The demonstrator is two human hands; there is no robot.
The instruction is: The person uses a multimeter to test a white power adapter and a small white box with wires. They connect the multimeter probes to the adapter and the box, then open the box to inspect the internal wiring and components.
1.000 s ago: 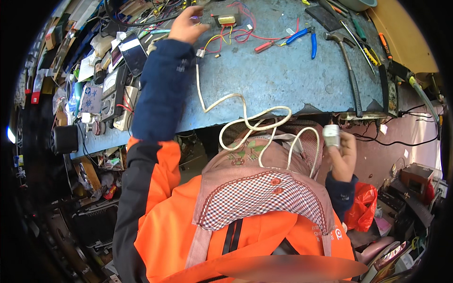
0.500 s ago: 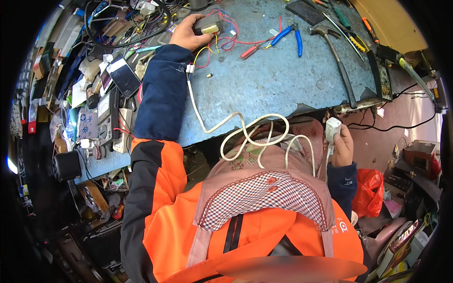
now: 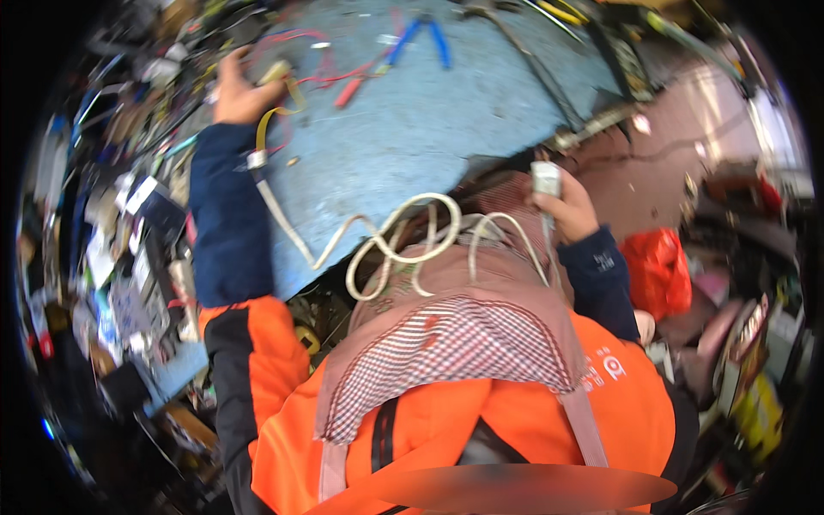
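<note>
Motion smears much of the view. On the workbench point(image 3: 360, 163), my left hand point(image 3: 239, 96) curls its fingers and thumb around a small dark box with a yellowish part point(image 3: 276, 72) at its edge. Yellow and red wires point(image 3: 292, 101) run from there to a small white connector point(image 3: 257, 160). From that connector a white cable point(image 3: 292, 236) loops over the bench edge and across my apron. At the right, beyond the bench edge, my right hand point(image 3: 568, 204) grips a white plug point(image 3: 546, 178), prongs upward, its cord hanging below.
Blue-handled pliers point(image 3: 421, 41), a red-handled tool point(image 3: 348, 93) and a hammer point(image 3: 536, 73) lie across the far bench. Blurred clutter point(image 3: 129, 215) crowds the left. A red plastic bag point(image 3: 657, 270) sits among the goods on the right.
The whole scene has shifted left and upward and tilted, as the view moved. My left hand stays at the box, my right hand on the plug, which now points more upright.
</note>
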